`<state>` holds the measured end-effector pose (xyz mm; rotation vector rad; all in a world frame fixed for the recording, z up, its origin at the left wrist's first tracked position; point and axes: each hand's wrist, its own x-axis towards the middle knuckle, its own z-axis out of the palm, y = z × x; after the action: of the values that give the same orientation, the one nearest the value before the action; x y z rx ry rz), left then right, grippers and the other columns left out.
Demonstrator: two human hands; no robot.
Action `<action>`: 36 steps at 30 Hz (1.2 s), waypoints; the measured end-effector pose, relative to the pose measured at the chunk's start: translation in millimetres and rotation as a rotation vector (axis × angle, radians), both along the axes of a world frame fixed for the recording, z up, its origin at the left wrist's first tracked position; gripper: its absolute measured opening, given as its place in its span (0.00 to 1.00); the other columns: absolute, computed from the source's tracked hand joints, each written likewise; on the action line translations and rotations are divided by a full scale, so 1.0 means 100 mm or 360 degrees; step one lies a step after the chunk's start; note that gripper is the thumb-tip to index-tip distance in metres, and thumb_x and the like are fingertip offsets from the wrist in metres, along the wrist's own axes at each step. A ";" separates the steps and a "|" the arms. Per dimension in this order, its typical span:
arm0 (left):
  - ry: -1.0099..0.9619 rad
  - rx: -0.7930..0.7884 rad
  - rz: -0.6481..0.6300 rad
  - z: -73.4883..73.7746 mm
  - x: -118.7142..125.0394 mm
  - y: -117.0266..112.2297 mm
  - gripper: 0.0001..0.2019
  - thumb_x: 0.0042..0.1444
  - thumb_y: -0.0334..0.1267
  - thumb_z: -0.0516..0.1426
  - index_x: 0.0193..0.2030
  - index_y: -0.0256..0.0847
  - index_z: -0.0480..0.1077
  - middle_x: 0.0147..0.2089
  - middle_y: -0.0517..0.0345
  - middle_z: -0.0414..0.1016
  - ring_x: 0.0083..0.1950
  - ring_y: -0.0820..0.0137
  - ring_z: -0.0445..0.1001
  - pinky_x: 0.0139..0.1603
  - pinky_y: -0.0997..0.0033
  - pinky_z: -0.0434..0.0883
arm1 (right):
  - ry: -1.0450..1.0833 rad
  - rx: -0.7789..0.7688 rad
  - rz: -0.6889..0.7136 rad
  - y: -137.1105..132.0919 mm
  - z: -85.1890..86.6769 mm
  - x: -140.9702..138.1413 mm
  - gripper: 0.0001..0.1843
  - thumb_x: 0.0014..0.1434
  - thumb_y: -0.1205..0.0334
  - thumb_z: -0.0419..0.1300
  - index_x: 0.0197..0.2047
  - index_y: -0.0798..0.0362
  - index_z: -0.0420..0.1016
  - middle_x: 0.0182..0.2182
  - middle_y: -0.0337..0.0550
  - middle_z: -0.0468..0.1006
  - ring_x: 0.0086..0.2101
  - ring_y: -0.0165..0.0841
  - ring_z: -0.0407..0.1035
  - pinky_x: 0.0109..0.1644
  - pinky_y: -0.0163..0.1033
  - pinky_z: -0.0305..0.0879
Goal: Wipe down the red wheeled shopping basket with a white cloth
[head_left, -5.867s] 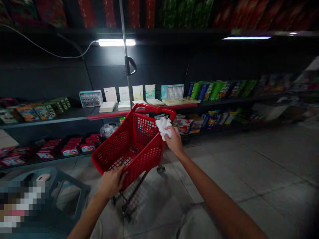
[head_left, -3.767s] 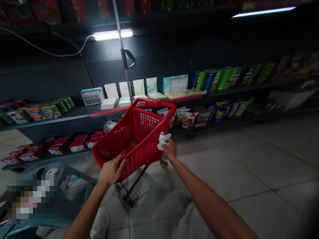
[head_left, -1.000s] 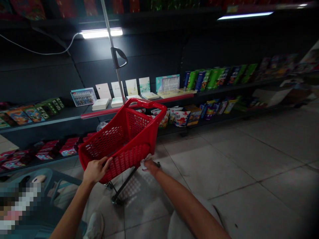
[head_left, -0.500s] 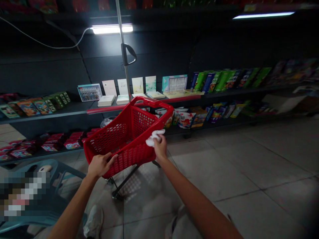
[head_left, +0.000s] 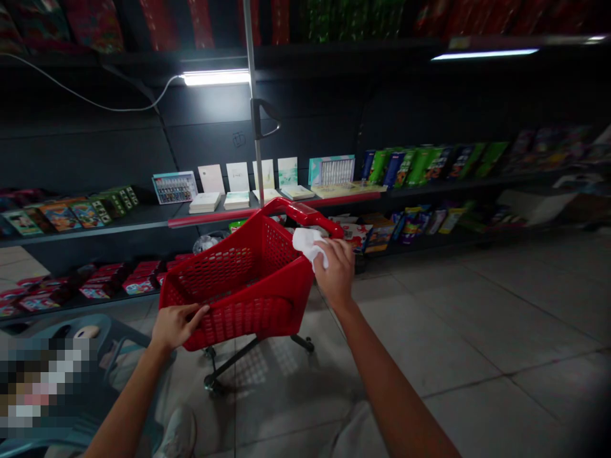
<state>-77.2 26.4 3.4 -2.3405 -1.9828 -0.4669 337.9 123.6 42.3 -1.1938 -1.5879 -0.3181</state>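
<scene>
A red plastic shopping basket (head_left: 238,280) on a wheeled black frame stands on the tiled floor in front of me, tilted toward me. My left hand (head_left: 174,324) grips its near rim at the lower left corner, fingers curled over the edge. My right hand (head_left: 337,270) is closed on a crumpled white cloth (head_left: 309,245) and presses it against the basket's upper right rim, just below the red handle (head_left: 298,213). The basket looks empty inside.
A silver pole with a black grip (head_left: 258,121) rises behind the basket. Dark shelves (head_left: 143,219) along the back hold boxes, cards and packets under a strip light (head_left: 214,77). A grey-blue plastic chair (head_left: 102,337) sits at lower left. My shoe (head_left: 174,432) shows below.
My right hand with the cloth has gone from the basket's lower side wall up to the top right rim by the handle. My left hand has kept its hold on the near rim.
</scene>
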 end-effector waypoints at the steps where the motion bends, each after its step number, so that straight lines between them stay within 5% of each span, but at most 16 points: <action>1: -0.0018 0.0004 0.0005 0.00 -0.03 0.00 0.26 0.67 0.56 0.46 0.29 0.44 0.76 0.31 0.56 0.81 0.33 0.68 0.77 0.34 0.72 0.62 | -0.0073 0.0009 0.0020 -0.03 0.06 0.05 0.18 0.65 0.67 0.51 0.53 0.52 0.77 0.54 0.48 0.77 0.58 0.42 0.63 0.67 0.49 0.57; 8: -0.0069 0.0277 0.0091 0.01 0.04 -0.01 0.19 0.67 0.47 0.47 0.41 0.43 0.77 0.47 0.49 0.81 0.51 0.59 0.76 0.55 0.60 0.67 | -0.0418 -0.0106 0.0085 -0.21 0.35 0.14 0.15 0.62 0.69 0.53 0.48 0.52 0.77 0.49 0.47 0.80 0.54 0.41 0.68 0.71 0.52 0.50; 14: -0.0207 0.0581 -0.0112 0.04 0.65 -0.05 0.15 0.68 0.40 0.49 0.55 0.45 0.70 0.56 0.49 0.76 0.59 0.58 0.71 0.62 0.54 0.65 | -0.0726 -0.0342 0.0013 -0.39 0.57 -0.10 0.11 0.60 0.68 0.56 0.41 0.51 0.79 0.40 0.48 0.81 0.45 0.42 0.69 0.67 0.51 0.54; 19: -0.0269 0.0615 -0.0350 0.01 1.17 -0.07 0.24 0.67 0.42 0.52 0.68 0.46 0.59 0.63 0.47 0.70 0.65 0.57 0.67 0.67 0.49 0.61 | -0.0891 -0.0561 0.0223 -0.64 0.81 -0.23 0.09 0.63 0.64 0.58 0.40 0.48 0.81 0.39 0.47 0.82 0.45 0.44 0.68 0.51 0.47 0.61; 23: -0.0406 0.0572 -0.0329 -0.01 1.26 -0.05 0.22 0.65 0.47 0.55 0.63 0.45 0.62 0.57 0.46 0.73 0.59 0.56 0.70 0.65 0.44 0.58 | -0.1095 -0.0718 0.0575 -0.70 1.04 -0.36 0.10 0.64 0.63 0.58 0.39 0.48 0.82 0.38 0.46 0.83 0.44 0.41 0.70 0.49 0.42 0.62; 26: -0.0528 0.0560 -0.0258 -0.04 1.19 -0.03 0.18 0.62 0.50 0.58 0.54 0.44 0.65 0.50 0.49 0.74 0.53 0.57 0.72 0.61 0.45 0.59 | -0.1239 -0.0802 0.0708 -0.53 1.13 -0.54 0.12 0.63 0.68 0.58 0.43 0.49 0.82 0.42 0.46 0.83 0.46 0.39 0.74 0.48 0.39 0.64; 31: -0.0609 0.0581 -0.0243 -0.08 1.07 0.00 0.18 0.59 0.52 0.61 0.49 0.45 0.65 0.46 0.53 0.74 0.49 0.58 0.72 0.57 0.48 0.61 | -0.1515 -0.0950 0.0423 0.04 1.09 -0.89 0.16 0.55 0.78 0.61 0.44 0.53 0.82 0.44 0.53 0.82 0.45 0.44 0.77 0.44 0.40 0.69; 36: -0.0620 0.0638 -0.0208 -0.13 1.04 0.01 0.17 0.57 0.51 0.62 0.47 0.46 0.66 0.43 0.53 0.74 0.46 0.58 0.72 0.55 0.49 0.61 | -0.1377 -0.1000 0.0319 0.63 1.06 -1.07 0.13 0.52 0.81 0.62 0.36 0.57 0.82 0.39 0.57 0.83 0.44 0.45 0.78 0.48 0.44 0.71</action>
<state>26.5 27.7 -9.3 -2.2489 -1.6532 -1.2808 230.5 186.2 147.9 -1.4352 -2.6808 -0.2146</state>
